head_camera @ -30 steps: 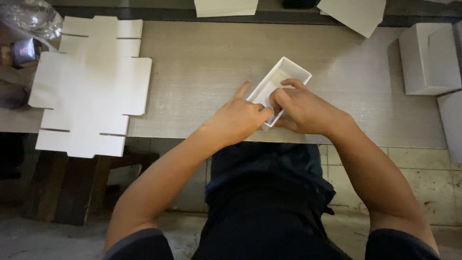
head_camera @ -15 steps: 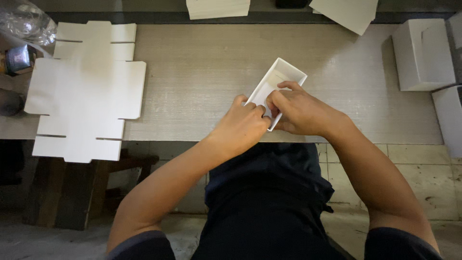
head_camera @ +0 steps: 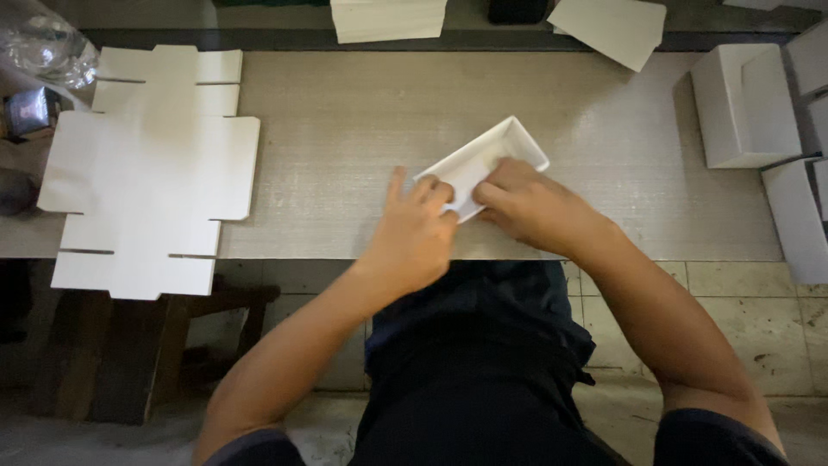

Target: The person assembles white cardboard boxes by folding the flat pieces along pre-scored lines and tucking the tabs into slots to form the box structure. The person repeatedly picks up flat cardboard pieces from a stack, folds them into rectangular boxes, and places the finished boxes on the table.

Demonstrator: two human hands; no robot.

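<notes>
A pale grey, woven-textured tabletop (head_camera: 345,129) carries a small white cardboard tray (head_camera: 483,160) near its front edge, a stack of flat die-cut white cardboard blanks (head_camera: 147,173) overhanging the left, and closed white cardboard boxes (head_camera: 746,103) at right.

Flat white die-cut cardboard blanks (head_camera: 147,173) lie stacked at the table's (head_camera: 345,129) left end. Folded white boxes (head_camera: 746,103) stand at the right end. White sheets (head_camera: 388,19) and a loose card (head_camera: 612,30) rest along the far edge
</notes>
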